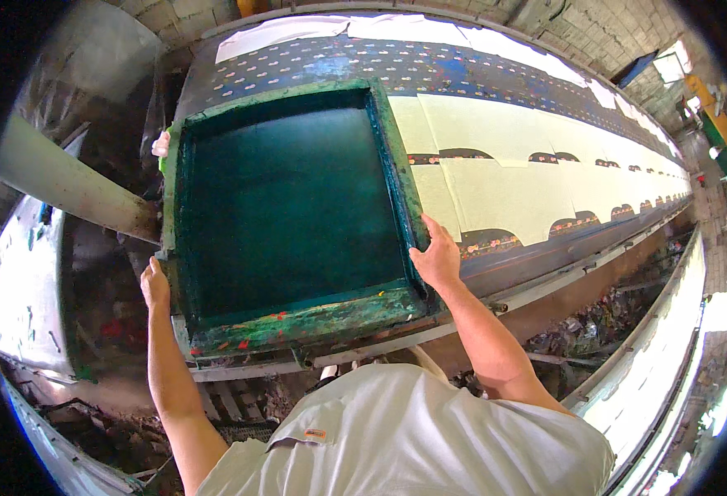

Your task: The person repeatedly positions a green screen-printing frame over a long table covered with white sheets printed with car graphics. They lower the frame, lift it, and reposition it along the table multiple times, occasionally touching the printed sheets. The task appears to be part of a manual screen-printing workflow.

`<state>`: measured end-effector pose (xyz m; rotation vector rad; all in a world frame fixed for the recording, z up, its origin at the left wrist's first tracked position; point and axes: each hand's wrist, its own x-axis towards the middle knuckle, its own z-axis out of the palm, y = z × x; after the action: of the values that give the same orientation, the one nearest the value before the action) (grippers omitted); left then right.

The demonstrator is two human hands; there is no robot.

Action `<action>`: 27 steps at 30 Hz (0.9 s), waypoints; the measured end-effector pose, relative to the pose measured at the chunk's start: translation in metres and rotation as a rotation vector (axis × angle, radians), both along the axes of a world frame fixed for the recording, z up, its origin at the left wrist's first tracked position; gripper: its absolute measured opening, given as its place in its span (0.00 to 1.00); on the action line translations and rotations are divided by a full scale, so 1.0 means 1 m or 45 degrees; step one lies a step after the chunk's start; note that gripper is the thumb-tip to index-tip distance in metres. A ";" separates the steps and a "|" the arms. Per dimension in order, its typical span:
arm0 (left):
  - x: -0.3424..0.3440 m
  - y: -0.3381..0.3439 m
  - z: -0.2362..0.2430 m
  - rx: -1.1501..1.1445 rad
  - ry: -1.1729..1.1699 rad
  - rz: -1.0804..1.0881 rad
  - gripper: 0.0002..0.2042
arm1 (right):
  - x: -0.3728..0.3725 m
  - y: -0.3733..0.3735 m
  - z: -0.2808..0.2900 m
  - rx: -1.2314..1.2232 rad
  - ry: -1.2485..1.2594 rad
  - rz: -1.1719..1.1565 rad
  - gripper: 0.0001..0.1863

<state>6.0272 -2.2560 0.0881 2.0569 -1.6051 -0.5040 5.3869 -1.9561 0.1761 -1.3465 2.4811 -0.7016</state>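
A large square screen frame [293,302] with green-stained rims and a dark teal mesh inside rests on the near left end of a long table. My left hand [155,285] is curled on the frame's lower left side. My right hand [436,258] grips the right rim, thumb toward the inside and fingers over the edge. To the right of the frame, rows of pale cream cut pieces [496,190] lie along the dark, spotted table top [314,66], with curved gaps showing printed flowers between them. What lies under the frame is hidden.
A thick pale post or pipe [74,174] stands close left of the frame. At its upper left edge is a small pink-and-green shape [162,142] I cannot make out. A metal rail [562,277] runs along the table's near edge. Other long pale tables [644,372] flank the littered floor.
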 end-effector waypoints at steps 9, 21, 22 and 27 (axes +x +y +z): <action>-0.018 0.005 0.032 0.144 0.432 0.044 0.36 | 0.000 -0.001 0.044 -0.345 0.135 0.126 0.34; -0.110 0.017 0.091 -0.065 0.948 0.217 0.38 | -0.100 0.020 0.109 -0.326 0.204 0.118 0.25; -0.123 0.020 0.100 0.082 1.045 0.119 0.38 | -0.118 0.027 0.112 -0.325 0.195 0.113 0.25; -0.220 0.043 0.139 0.282 1.264 -0.037 0.42 | -0.222 0.062 0.121 -0.344 0.151 0.079 0.27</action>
<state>5.8071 -2.2126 0.2273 1.4786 -0.9816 -1.4722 5.1648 -1.8940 0.2969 -1.5939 2.4906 -0.9987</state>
